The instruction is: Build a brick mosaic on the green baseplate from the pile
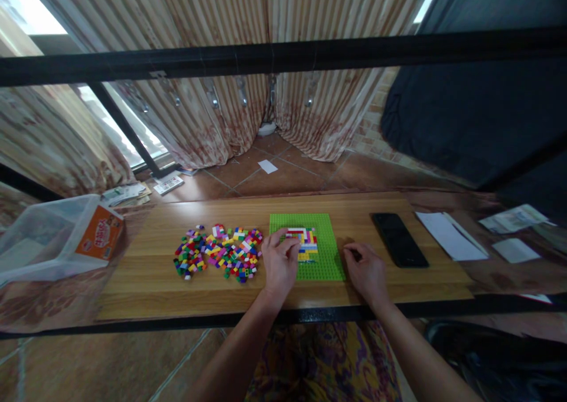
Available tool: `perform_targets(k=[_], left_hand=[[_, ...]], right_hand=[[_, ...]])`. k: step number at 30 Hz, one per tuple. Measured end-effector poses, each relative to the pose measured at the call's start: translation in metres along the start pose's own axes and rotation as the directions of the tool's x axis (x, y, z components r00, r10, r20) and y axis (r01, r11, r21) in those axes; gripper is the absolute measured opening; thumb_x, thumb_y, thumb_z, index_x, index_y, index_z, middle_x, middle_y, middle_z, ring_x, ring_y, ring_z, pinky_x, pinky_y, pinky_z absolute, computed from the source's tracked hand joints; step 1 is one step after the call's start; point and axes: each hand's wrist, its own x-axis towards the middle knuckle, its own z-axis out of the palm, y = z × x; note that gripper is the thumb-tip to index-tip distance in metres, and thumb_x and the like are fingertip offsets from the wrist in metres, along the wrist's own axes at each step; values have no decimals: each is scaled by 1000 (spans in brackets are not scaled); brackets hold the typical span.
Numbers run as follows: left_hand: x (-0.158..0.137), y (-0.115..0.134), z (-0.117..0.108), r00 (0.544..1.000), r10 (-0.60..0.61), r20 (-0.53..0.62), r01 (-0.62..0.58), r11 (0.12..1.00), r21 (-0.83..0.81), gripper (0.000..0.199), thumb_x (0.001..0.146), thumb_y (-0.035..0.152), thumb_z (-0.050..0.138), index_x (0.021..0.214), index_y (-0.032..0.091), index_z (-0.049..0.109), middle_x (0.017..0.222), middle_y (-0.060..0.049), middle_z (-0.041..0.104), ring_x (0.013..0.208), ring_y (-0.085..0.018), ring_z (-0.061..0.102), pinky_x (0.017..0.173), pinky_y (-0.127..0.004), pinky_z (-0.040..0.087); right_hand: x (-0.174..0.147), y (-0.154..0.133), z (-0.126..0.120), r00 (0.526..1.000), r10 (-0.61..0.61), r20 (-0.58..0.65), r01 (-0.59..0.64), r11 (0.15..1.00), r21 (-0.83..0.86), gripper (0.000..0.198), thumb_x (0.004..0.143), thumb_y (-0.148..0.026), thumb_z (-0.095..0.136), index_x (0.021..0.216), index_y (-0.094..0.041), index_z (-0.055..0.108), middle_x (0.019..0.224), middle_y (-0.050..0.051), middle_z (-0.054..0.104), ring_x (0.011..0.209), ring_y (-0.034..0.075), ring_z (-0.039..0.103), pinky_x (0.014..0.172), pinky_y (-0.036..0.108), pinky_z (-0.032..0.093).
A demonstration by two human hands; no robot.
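A green studded baseplate (330, 248) lies on the wooden board. Toy bricks in red, white, yellow, purple and blue form a compact patch (309, 245) on it. Over the plate's left part is my left hand (280, 263), thumb and forefinger pinched together beside the patch; anything between the fingertips is too small to make out. My right hand (367, 272) rests at the plate's right edge with its fingers curled in, and their grip is hidden. Left of the plate lies a loose pile of small coloured bricks (234, 251), with another cluster (190, 254) adjoining it.
A black phone (399, 240) lies on the wooden board (146, 272), right of my right hand. White paper (449, 235) sits further right. At the far left stands a clear plastic box (53, 231) with an orange label. A dark bar (283, 54) crosses beyond the board.
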Motion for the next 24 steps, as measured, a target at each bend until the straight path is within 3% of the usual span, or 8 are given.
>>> perform_targets(k=[11,16,24], left_hand=[[1,-3,9,992,-94,-88,83,988,-127,9,79,12,60,79,20,66,108,-7,62,109,-21,56,96,-39,42],[4,0,14,980,-182,-77,157,954,-257,13,75,7,58,78,18,63,108,-7,59,109,-20,55,99,-38,43],[11,3,20,946,-324,-27,285,868,-407,16,69,1,56,71,16,60,108,-8,56,99,-17,59,85,-30,49]], right_hand=[[0,0,0,1000,7,16,-7,1000,-3,22,85,-34,50,79,-19,65,84,8,67,77,21,62,72,33,48],[-1,0,-1,1000,20,18,-20,1000,1,23,85,-35,50,80,-19,65,84,8,67,78,21,62,72,34,48],[-2,2,-2,1000,0,29,0,1000,-11,26,85,-38,49,81,-19,66,85,9,67,78,22,62,72,34,47]])
